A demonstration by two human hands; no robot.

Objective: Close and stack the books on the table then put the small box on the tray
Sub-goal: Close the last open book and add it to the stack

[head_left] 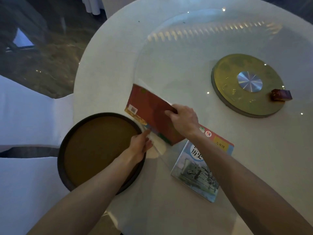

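Note:
A red-covered book (149, 111) stands half open near the table's left, its cover raised. My right hand (183, 120) grips the cover's upper edge. My left hand (141, 145) rests by the book's lower left corner, fingers touching its white pages. A blue-covered book (196, 172) lies closed to the right, partly under my right forearm. A round dark-rimmed tray (64, 146) with a brown floor sits at the left. The small dark red box (281, 94) rests far right on the gold disc.
The round table (118, 48) has a white cloth and a glass turntable. A gold disc (227, 89) with a silver hub sits in the middle. White-covered chairs (28, 116) stand at the left. The table edge curves close behind the tray.

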